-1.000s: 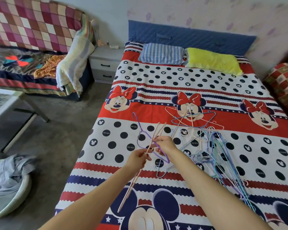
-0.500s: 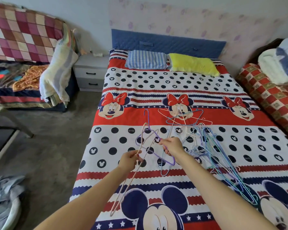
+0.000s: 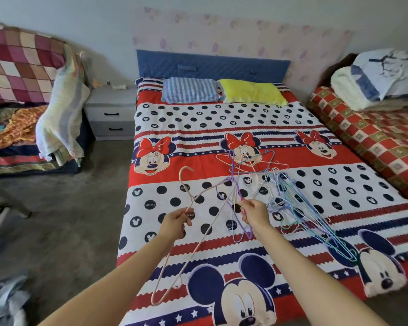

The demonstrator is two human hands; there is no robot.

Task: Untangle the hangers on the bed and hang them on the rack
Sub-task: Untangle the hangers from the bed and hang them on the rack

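We see a grey nightstand (image 3: 110,112) left of the headboard, a striped pillow (image 3: 189,90) beside a yellow pillow (image 3: 252,92), and folded white bedding (image 3: 372,78) on the red checked cover (image 3: 372,137)

Your tangle of thin wire hangers (image 3: 290,198) lies mid-bed on the cartoon-print bedspread (image 3: 280,123), right of your hands. Two pillows (image 3: 222,92) sit behind it; the grey two-drawer nightstand (image 3: 111,114) stands left of the bed.

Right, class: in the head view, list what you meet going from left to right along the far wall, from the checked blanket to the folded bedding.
Checked blanket → grey nightstand → blue striped pillow → yellow pillow → folded white and blue bedding.
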